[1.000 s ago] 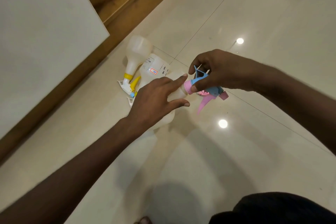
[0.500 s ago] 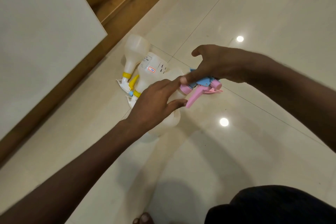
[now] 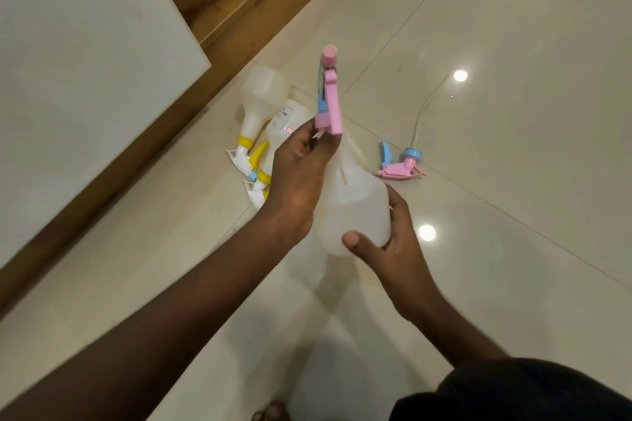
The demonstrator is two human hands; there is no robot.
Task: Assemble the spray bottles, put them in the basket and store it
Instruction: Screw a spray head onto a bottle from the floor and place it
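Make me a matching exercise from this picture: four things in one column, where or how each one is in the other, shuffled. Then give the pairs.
Things
1. pink sprayer head
2. loose sprayer head
3. clear bottle
4. yellow-collared bottles

Places or states
A. lying together on the floor by the wooden edge
B. held up off the floor, right hand under its base
C. alone on the floor with its tube stretched out
D. on top of the held bottle, left hand at its base

Pairs: 1-D, 2-C, 3-B, 4-A
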